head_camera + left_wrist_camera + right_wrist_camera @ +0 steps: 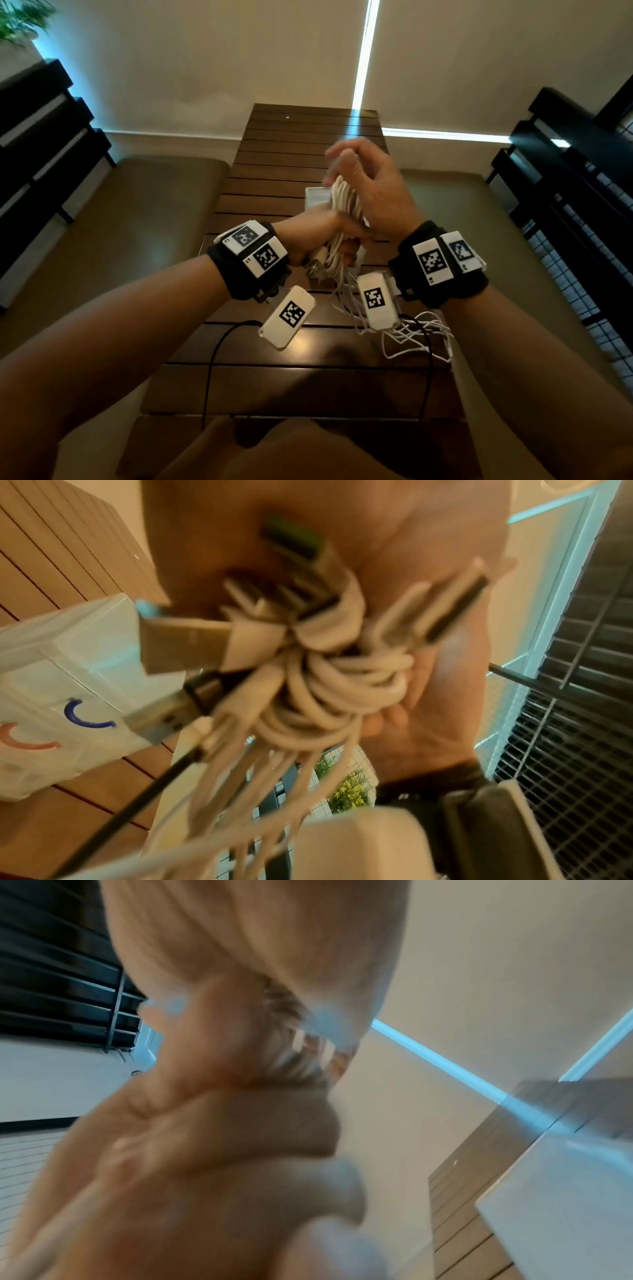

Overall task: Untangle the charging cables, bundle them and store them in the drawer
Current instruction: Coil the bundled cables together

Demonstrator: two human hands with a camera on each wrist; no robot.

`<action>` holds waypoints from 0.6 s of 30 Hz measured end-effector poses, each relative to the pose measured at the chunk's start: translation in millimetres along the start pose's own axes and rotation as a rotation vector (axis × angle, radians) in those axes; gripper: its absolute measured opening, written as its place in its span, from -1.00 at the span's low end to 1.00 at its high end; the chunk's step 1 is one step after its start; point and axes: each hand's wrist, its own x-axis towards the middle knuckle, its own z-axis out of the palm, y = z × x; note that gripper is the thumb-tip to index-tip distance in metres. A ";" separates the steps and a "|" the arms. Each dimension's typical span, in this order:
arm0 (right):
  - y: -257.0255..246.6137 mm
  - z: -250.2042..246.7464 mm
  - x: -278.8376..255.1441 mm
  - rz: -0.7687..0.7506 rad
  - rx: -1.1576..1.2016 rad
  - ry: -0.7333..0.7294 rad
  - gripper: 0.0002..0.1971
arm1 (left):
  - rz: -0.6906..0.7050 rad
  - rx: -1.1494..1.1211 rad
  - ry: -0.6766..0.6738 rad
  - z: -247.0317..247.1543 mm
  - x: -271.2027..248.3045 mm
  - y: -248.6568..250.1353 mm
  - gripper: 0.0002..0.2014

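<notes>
A bundle of white charging cables [339, 219] is held upright over the wooden table [294, 171]. My left hand [329, 241] grips its lower part, where USB plugs [192, 642] stick out. My right hand [349, 171] curls over the bundle's top loops; the cable strands [301, 1047] show between its thumb and fingers, blurred. Loose white cable ends [411, 332] trail from the bundle down onto the table. A small translucent drawer unit [68, 669] with blue and red handles stands just behind the hands [317, 197].
A black cable [214, 356] loops across the near part of the slatted table. Cushioned benches [137, 222] flank the table on both sides. Dark slatted and wire-grid frames [582, 205] stand at the far left and right.
</notes>
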 end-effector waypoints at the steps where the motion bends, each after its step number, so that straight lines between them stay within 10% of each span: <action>1: 8.3 -6.0 -0.7 0.046 -0.003 -0.025 -0.67 | -0.011 -0.051 0.031 -4.3 -0.7 0.2 -0.84; 5: 39.9 -2.8 -26.4 0.371 0.200 -0.335 -0.32 | 0.019 -0.357 0.070 -26.5 -2.0 -0.3 -0.70; 11: 65.2 11.9 -49.4 0.520 -0.175 -0.497 -0.90 | 0.084 -0.441 0.151 -41.4 -10.4 -2.3 -0.63; 18: 93.6 36.4 -57.6 0.413 -0.608 -0.197 -0.77 | 0.116 -0.680 0.311 -38.0 -3.4 -1.0 -0.56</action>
